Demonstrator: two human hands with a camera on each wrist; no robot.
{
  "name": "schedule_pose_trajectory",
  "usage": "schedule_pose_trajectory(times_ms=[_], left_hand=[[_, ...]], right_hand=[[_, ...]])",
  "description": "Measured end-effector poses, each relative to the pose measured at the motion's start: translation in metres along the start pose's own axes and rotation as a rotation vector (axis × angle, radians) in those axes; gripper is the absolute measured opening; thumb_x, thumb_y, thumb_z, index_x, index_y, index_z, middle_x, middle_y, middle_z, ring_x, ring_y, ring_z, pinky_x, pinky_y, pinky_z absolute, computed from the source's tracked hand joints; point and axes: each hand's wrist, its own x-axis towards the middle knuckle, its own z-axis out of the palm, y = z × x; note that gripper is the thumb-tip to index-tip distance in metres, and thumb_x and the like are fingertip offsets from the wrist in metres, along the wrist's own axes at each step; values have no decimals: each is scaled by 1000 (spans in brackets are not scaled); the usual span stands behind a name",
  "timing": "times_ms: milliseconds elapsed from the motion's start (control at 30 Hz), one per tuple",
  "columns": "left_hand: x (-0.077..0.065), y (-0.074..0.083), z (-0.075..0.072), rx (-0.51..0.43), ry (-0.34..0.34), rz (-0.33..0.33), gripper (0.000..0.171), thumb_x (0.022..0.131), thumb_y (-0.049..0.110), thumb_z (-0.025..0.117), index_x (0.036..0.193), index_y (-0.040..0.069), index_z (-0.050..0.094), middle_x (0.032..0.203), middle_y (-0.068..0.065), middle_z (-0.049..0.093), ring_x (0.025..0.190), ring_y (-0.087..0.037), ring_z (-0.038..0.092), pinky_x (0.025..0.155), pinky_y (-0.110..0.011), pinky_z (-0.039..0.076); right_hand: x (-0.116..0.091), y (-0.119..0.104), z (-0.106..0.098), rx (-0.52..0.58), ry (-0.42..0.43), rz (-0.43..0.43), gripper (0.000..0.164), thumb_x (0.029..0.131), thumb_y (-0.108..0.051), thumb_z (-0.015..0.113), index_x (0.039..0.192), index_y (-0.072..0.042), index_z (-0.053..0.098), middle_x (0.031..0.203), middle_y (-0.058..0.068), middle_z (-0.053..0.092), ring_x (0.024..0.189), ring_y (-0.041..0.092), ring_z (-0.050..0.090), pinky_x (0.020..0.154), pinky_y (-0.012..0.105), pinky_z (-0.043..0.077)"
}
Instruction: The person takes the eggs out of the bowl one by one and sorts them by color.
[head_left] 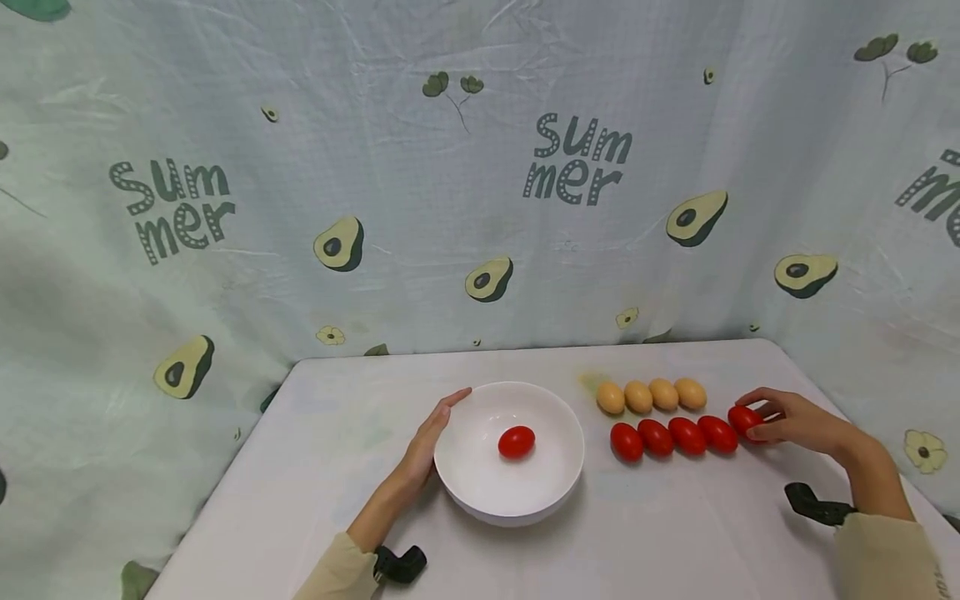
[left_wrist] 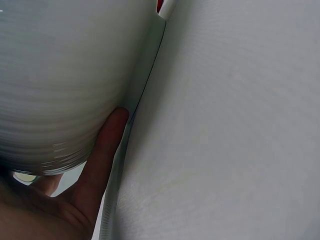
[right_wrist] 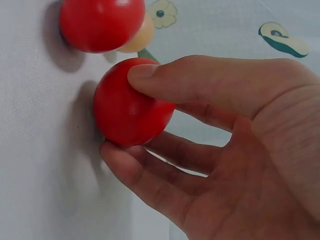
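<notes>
In the head view a white bowl [head_left: 480, 487] stands mid-table with one red egg [head_left: 516, 442] inside. My left hand [head_left: 422, 454] rests along the bowl's left side, fingers extended. The left wrist view has its thumb [left_wrist: 107, 145] laid straight against the bowl's outer wall [left_wrist: 60, 90]. On the right, my right hand [head_left: 806, 423] pinches a red egg [head_left: 742, 419] at the right end of a row. The right wrist view shows the thumb on top of this egg [right_wrist: 120, 110] and fingers beneath; it is close to the table surface, and whether it touches is unclear.
Several more red eggs [head_left: 687, 436] line up left of the pinched one. Behind them runs a row of several yellow eggs [head_left: 651, 396]. The white table [head_left: 360, 417] meets a hanging cloth [head_left: 420, 183] printed with avocados at its back edge.
</notes>
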Motion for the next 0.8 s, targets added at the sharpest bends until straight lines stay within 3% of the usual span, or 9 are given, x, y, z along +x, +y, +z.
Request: schedule_pose_trajectory(times_ms=[433,800], left_hand=[[1,2,-1,3,2,7,46,104,46,24,145,32,39,155,10,30,145,-15,27,120,-45,18],[0,1,0,2,7,1,45,104,46,25,144,33,41,155,10,32,145,-15,27,121,-45,18]], right_hand=[[2,-2,1,5,-33,3,54,86,-18,67,130,4,46,121,25,55,106,27,55,79,38,58],[1,-1,2,19,-57,-11,52,88,-15,66,131,6,44,121,27,55,104,24,56,76,32,58]])
